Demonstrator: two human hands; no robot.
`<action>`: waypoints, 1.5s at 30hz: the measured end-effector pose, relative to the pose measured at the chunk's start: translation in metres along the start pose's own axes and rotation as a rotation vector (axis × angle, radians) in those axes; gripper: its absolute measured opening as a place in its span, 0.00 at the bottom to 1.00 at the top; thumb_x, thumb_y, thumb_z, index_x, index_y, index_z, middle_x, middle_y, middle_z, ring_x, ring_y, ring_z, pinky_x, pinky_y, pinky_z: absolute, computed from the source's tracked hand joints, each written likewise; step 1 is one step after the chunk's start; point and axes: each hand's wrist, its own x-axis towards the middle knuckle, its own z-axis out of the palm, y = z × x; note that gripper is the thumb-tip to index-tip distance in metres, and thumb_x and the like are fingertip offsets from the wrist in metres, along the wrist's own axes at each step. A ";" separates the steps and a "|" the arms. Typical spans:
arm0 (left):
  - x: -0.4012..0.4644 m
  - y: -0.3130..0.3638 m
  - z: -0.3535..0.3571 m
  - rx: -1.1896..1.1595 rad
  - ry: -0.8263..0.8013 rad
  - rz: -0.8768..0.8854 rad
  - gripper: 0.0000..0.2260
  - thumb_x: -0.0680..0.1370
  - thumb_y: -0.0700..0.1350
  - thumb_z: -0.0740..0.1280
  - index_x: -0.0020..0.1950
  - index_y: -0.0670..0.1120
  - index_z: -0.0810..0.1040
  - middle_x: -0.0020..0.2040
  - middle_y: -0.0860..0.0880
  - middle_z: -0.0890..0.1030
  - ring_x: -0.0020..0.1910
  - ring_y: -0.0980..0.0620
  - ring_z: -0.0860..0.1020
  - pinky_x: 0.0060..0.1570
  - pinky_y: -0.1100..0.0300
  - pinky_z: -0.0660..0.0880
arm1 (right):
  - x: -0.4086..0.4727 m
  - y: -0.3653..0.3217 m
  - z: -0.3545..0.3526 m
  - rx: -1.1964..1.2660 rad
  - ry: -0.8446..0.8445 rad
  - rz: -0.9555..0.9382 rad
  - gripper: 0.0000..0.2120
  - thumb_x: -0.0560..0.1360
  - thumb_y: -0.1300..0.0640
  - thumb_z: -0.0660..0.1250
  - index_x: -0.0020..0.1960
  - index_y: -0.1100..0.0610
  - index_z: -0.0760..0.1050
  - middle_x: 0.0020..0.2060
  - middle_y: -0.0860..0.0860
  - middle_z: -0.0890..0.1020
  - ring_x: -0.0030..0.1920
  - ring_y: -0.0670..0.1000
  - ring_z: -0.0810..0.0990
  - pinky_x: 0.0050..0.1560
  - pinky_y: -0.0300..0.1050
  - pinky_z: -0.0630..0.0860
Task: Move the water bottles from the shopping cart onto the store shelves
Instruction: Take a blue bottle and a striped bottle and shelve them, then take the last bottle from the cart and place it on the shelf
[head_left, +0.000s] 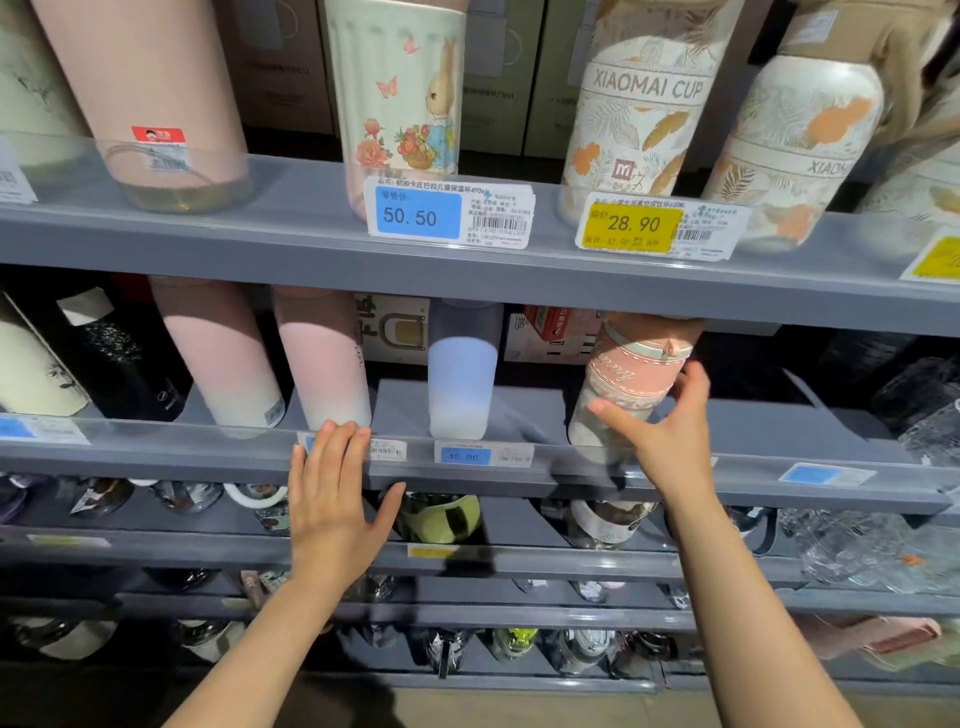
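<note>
A shop aisle: grey tiered shelves (467, 270) of drinking bottles (460, 379), printed price tags (449, 215) along the edges.

Bright light falls on the upper shelves, lower rows lie dim, and wide-angle distortion bends the edges.
</note>
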 end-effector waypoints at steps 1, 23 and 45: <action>0.000 0.001 -0.001 -0.009 -0.009 -0.005 0.28 0.76 0.55 0.62 0.69 0.39 0.67 0.67 0.40 0.72 0.72 0.42 0.65 0.72 0.40 0.57 | 0.004 -0.001 0.004 0.023 -0.023 0.017 0.43 0.63 0.55 0.81 0.69 0.55 0.59 0.60 0.49 0.74 0.61 0.51 0.73 0.59 0.47 0.71; 0.000 0.011 -0.009 -0.028 -0.195 -0.158 0.33 0.75 0.61 0.57 0.74 0.42 0.62 0.75 0.46 0.63 0.78 0.51 0.50 0.75 0.44 0.52 | -0.004 -0.008 0.044 0.006 -0.091 -0.033 0.39 0.64 0.50 0.79 0.66 0.53 0.60 0.57 0.51 0.76 0.55 0.52 0.76 0.51 0.47 0.76; -0.162 -0.066 -0.131 -0.383 -0.086 -0.712 0.05 0.75 0.44 0.69 0.50 0.51 0.82 0.37 0.56 0.80 0.35 0.59 0.77 0.40 0.62 0.76 | -0.238 -0.027 0.175 -0.001 -0.823 -0.097 0.06 0.74 0.54 0.70 0.49 0.47 0.76 0.45 0.46 0.81 0.47 0.47 0.80 0.50 0.51 0.78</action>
